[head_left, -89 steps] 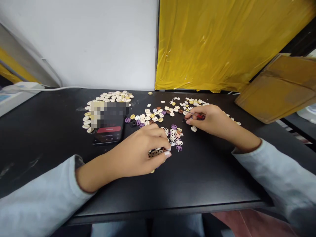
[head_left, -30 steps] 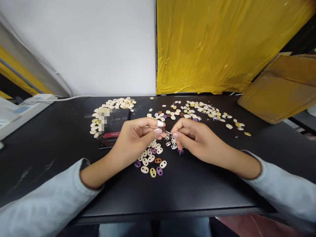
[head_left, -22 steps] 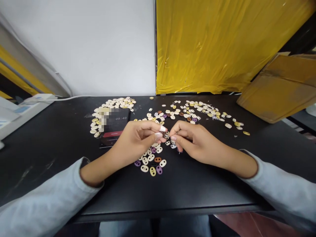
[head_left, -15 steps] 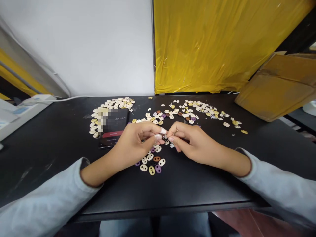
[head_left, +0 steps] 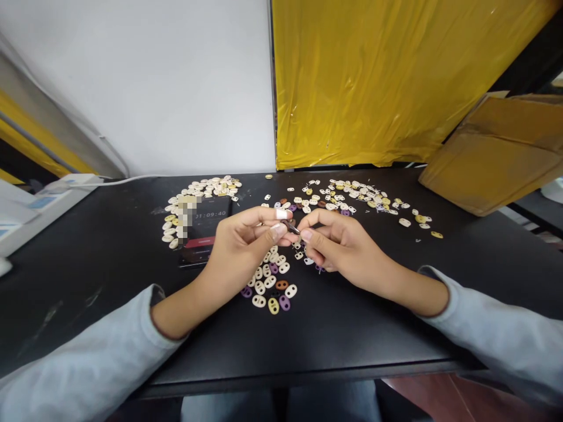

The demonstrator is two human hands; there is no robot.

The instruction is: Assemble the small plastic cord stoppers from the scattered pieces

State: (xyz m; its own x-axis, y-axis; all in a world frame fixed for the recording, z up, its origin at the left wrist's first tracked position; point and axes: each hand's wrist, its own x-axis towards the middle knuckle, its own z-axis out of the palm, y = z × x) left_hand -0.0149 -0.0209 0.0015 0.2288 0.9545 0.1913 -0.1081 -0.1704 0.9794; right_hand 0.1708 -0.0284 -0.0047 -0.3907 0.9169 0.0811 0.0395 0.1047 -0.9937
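Left hand [head_left: 240, 249] and right hand [head_left: 341, 243] meet fingertip to fingertip above the black table [head_left: 352, 322], pinching a small dark piece [head_left: 290, 226] between them; loose oval beads [head_left: 270, 284] lie just below at six o'clock; a phone [head_left: 204, 228] sits at nine o'clock; a cardboard box [head_left: 492, 155] at two o'clock.

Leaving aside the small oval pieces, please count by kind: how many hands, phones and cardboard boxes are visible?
Hands: 2, left hand and right hand
Phones: 1, the phone
Cardboard boxes: 1, the cardboard box
Total: 4
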